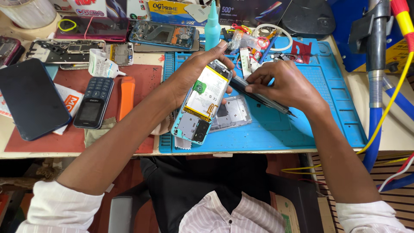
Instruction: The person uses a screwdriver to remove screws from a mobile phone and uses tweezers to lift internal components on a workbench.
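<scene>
My left hand [189, 75] grips an opened smartphone [202, 103] with a teal frame, its back off, showing a white battery and circuit boards. The phone is tilted above the blue work mat [276, 125]. My right hand [282, 84] holds black tweezers [263, 96], whose tips touch the phone's upper right edge. A silvery inner cover plate [230, 113] lies on the mat just under the phone.
A keypad phone [93, 102], an orange-handled tool [126, 97] and a dark smartphone [32, 99] lie on the red mat at left. Disassembled phones [164, 34], a teal bottle [212, 26], a glue tube [103, 65] and small parts crowd the back. Hoses and cables [377, 108] hang at right.
</scene>
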